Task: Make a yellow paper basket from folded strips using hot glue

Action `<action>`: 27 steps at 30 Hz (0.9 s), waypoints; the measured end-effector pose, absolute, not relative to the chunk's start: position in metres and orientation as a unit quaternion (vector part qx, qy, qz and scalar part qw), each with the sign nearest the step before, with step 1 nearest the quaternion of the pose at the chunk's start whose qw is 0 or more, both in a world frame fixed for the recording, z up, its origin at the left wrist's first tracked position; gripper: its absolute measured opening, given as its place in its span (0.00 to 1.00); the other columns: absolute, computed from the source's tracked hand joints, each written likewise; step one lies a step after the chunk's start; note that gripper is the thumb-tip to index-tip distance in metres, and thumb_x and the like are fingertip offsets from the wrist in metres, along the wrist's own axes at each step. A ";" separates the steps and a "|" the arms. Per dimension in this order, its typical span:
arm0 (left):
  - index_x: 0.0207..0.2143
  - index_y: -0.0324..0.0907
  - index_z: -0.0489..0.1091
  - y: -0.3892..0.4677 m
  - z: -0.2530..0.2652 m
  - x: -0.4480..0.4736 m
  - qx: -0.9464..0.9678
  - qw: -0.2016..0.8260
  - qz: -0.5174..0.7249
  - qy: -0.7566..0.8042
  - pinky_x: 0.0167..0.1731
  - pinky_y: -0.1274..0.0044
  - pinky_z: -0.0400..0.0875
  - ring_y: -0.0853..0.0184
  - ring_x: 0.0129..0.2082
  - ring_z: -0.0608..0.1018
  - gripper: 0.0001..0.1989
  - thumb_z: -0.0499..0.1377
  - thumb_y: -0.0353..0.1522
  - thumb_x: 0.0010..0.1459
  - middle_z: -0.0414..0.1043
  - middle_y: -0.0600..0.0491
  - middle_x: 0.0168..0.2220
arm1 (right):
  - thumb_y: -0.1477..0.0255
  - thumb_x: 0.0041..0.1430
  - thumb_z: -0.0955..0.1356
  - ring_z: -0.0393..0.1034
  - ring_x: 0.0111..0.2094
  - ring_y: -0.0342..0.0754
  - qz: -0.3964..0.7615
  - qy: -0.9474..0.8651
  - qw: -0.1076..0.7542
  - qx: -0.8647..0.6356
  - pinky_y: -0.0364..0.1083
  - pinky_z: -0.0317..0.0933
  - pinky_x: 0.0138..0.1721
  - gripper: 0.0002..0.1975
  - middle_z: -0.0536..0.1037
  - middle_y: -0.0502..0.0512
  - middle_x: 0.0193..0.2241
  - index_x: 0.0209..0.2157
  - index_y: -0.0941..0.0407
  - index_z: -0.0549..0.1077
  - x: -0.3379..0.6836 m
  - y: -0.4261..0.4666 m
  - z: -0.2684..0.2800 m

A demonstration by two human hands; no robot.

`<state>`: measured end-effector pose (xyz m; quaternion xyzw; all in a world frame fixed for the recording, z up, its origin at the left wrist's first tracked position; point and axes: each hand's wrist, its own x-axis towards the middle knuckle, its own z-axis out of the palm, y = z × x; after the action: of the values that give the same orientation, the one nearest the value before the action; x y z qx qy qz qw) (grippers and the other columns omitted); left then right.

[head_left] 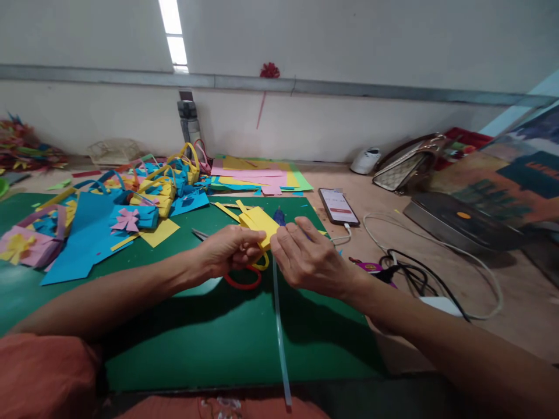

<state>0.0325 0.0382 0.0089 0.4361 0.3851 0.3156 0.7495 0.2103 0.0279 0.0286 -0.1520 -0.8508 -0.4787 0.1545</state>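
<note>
My left hand [233, 249] is closed on a small piece of folded yellow paper [257, 222], its thumb lying along the near edge. At the right edge of that paper, my right hand [305, 253] has its fingers curled and pinched against it; the fingertips are partly hidden. Just beyond my right fingers shows a dark blue object [279, 217], mostly covered. A long translucent glue stick [280, 331] runs from beneath my hands towards me. Under my left hand lie scissors with red handles [243, 284] on the green mat [196, 343].
Several small paper baskets [159, 195] and blue paper sheets [81, 238] cover the mat's left side. Stacked coloured paper [262, 173] lies at the back. To the right are a phone [338, 206], tangled cables [421, 276], a handbag [406, 166] and a dark case [463, 221].
</note>
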 end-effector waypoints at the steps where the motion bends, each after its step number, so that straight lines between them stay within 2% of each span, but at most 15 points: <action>1: 0.16 0.37 0.61 0.039 0.011 0.030 0.460 0.737 0.309 0.387 0.11 0.84 0.42 0.81 0.10 0.53 0.16 0.56 0.36 0.52 0.57 0.59 0.12 | 0.80 0.57 0.60 0.67 0.29 0.49 -0.474 -0.849 0.161 -0.167 0.52 0.59 0.39 0.09 0.76 0.58 0.26 0.32 0.63 0.71 0.212 0.028 0.031; 4: 0.25 0.34 0.71 0.040 0.023 0.021 0.570 0.643 0.304 0.412 0.12 0.84 0.46 0.79 0.11 0.57 0.18 0.54 0.40 0.55 0.61 0.57 0.14 | 0.81 0.57 0.59 0.66 0.29 0.48 -0.449 -0.850 0.175 -0.214 0.50 0.58 0.39 0.10 0.75 0.58 0.26 0.31 0.63 0.70 0.216 0.029 0.037; 6: 0.23 0.34 0.71 0.041 0.031 0.015 0.664 0.512 0.334 0.431 0.13 0.85 0.51 0.79 0.13 0.60 0.16 0.56 0.38 0.54 0.61 0.58 0.14 | 0.83 0.58 0.58 0.65 0.29 0.47 -0.422 -0.854 0.181 -0.243 0.49 0.58 0.38 0.11 0.75 0.57 0.25 0.30 0.62 0.70 0.218 0.028 0.039; 9: 0.28 0.35 0.74 0.044 0.038 0.008 0.775 0.296 0.415 0.373 0.22 0.83 0.65 0.73 0.24 0.72 0.09 0.59 0.33 0.51 0.73 0.52 0.24 | 0.83 0.58 0.57 0.64 0.27 0.46 -0.373 -0.865 0.189 -0.278 0.47 0.57 0.37 0.12 0.73 0.56 0.24 0.28 0.62 0.70 0.219 0.026 0.041; 12: 0.35 0.38 0.75 0.048 0.037 0.004 0.848 0.180 0.401 0.295 0.35 0.78 0.71 0.66 0.36 0.76 0.09 0.59 0.31 0.52 0.76 0.48 0.35 | 0.84 0.57 0.57 0.63 0.26 0.45 -0.338 -0.878 0.189 -0.281 0.46 0.56 0.35 0.13 0.72 0.55 0.22 0.27 0.61 0.69 0.216 0.025 0.040; 14: 0.37 0.38 0.75 0.049 0.036 0.004 0.887 0.149 0.349 0.262 0.38 0.77 0.71 0.66 0.38 0.76 0.09 0.58 0.29 0.53 0.76 0.47 0.38 | 0.85 0.56 0.57 0.62 0.25 0.45 -0.324 -0.885 0.188 -0.277 0.46 0.55 0.35 0.13 0.72 0.54 0.21 0.26 0.60 0.69 0.213 0.025 0.040; 18: 0.35 0.37 0.74 0.050 0.034 0.006 0.924 0.116 0.280 0.233 0.35 0.78 0.71 0.67 0.35 0.77 0.09 0.56 0.28 0.54 0.76 0.46 0.36 | 0.84 0.56 0.57 0.61 0.25 0.45 -0.290 -0.899 0.194 -0.263 0.46 0.54 0.34 0.13 0.71 0.54 0.21 0.26 0.60 0.69 0.205 0.023 0.037; 27: 0.32 0.37 0.74 0.056 0.025 0.004 0.917 0.127 0.330 0.183 0.28 0.80 0.69 0.70 0.28 0.76 0.10 0.52 0.26 0.54 0.75 0.49 0.29 | 0.83 0.55 0.60 0.64 0.26 0.45 -0.198 -0.905 0.259 -0.273 0.46 0.57 0.33 0.11 0.74 0.56 0.22 0.27 0.62 0.71 0.198 0.021 0.030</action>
<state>0.0044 0.0560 0.0248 0.9172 0.1829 0.3302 0.1274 0.1980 0.0208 0.0299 -0.2733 -0.9049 -0.1979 0.2593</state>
